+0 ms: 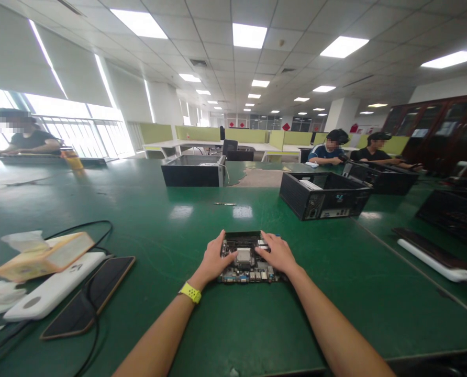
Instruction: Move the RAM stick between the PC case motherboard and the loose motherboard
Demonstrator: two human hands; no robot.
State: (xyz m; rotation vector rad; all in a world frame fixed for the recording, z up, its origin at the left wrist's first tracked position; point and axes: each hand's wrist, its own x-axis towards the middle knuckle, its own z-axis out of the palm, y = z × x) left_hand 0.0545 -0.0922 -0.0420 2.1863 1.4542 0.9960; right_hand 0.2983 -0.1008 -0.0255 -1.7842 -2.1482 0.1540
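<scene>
A computer motherboard lies on the green table in front of me, its row of ports facing my side. Near its middle sits a square, pale metallic processor. My left hand grips the board's left side, with the thumb reaching in beside the processor. On the opposite side my right hand holds the board, its thumb also pointing inward and its index finger along the far corner. A dark strip runs along the far edge between my fingertips. The undersides of both hands are hidden.
Black computer cases stand at the back right, and another case is straight ahead. A thin metal strip lies beyond the board. At left are a tissue box, a white power bank, a phone and cables. Several people sit around.
</scene>
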